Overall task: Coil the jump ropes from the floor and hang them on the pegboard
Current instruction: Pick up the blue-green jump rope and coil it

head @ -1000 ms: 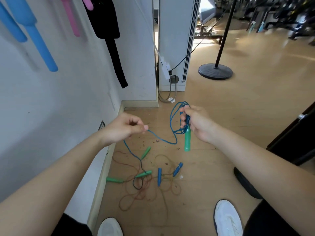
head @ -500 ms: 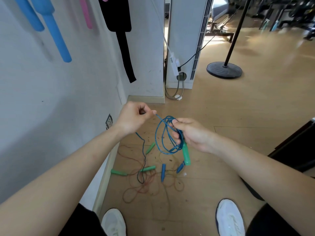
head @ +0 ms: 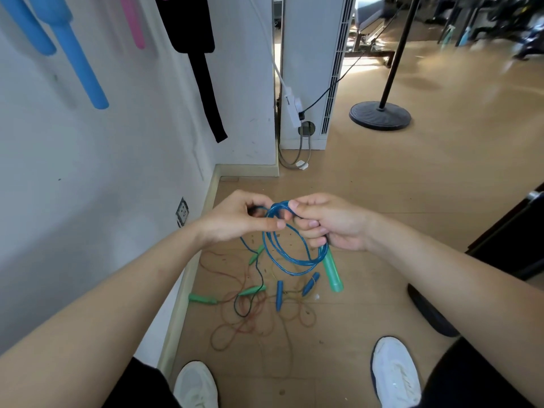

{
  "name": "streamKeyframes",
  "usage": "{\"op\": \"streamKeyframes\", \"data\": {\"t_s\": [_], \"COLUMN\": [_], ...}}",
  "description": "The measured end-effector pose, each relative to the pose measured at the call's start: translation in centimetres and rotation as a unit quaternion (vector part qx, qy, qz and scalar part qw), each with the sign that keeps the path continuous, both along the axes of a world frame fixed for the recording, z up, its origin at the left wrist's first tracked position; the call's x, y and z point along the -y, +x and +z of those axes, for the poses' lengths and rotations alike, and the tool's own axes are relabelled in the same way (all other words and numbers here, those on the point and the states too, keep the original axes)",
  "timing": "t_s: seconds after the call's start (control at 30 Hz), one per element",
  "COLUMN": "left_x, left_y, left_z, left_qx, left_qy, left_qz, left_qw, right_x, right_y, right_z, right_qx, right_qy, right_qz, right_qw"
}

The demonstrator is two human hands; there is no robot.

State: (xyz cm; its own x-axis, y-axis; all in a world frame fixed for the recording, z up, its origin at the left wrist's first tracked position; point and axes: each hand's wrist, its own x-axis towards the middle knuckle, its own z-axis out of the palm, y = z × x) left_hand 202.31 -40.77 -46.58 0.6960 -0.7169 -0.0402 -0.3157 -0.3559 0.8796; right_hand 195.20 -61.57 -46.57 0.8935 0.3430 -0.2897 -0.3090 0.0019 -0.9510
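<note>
Left hand point(head: 238, 219): you pinch the blue rope point(head: 266, 242) at the top of its coil.
Right hand point(head: 334, 223): you grip the gathered loops and the green handle point(head: 332, 272), which hangs below your fist.
Floor point(head: 382, 201): more ropes point(head: 250, 319) lie tangled near your shoes point(head: 396, 375).

The tan wooden floor point(head: 412, 201) is carrying a tangle of jump ropes close to the skirting point(head: 188, 278). Three green handles are lying there: one point(head: 203, 298) just beside the skirting, one point(head: 252, 290) right of it, and one point(head: 256, 254) farther up. Two blue handles point(head: 279, 295) point(head: 310, 283) are lying near each other, just right of those. Thin reddish cords point(head: 235, 328) are sprawling in loose loops around and below the handles, and a dark cord point(head: 244, 307) is looping between the green ones. A blue rope point(head: 245, 244) is trailing its loose end down into the tangle. Two white shoes point(head: 195, 385) point(head: 396, 375) are standing near the lower edge. Well apart, a round black stand base point(head: 379, 116) is sitting on the floor, and a white plug point(head: 301, 164) is lying beside a white unit point(head: 309, 83).
</note>
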Motion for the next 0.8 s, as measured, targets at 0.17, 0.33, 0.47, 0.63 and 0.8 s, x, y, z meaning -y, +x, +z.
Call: {"op": "streamKeyframes", "data": {"t_s": [0.17,0.33,0.47,0.63,0.8], "left_x": [0.5,-0.8,-0.9,-0.7,-1.5], "left_y": [-0.2,1.2,2.0,2.3,2.6], "left_z": [0.4,0.4,0.1,-0.3,-1.0], "left_qx": [-0.006,0.05,0.121,0.067,-0.027], "left_qy": [-0.013,0.021,0.027,-0.012,-0.041], "left_qz": [0.005,-0.021,-0.011,0.014,0.07], "left_qw": [1.0,0.998,0.992,0.998,0.996], "right_x": [0.3,0.8,0.7,0.9,3.2], "right_y": [-0.5,-1.0,-1.0,-0.3,0.8], "right_z": [0.6,0.7,0.9,1.1,2.2], "right_qx": [-0.005,-0.007,0.0,0.005,0.018], "right_qy": [0.014,-0.008,0.005,0.023,0.121], "right_qz": [0.024,0.075,0.076,0.002,-0.135], "right_qw": [1.0,0.997,0.997,1.0,0.983]}}
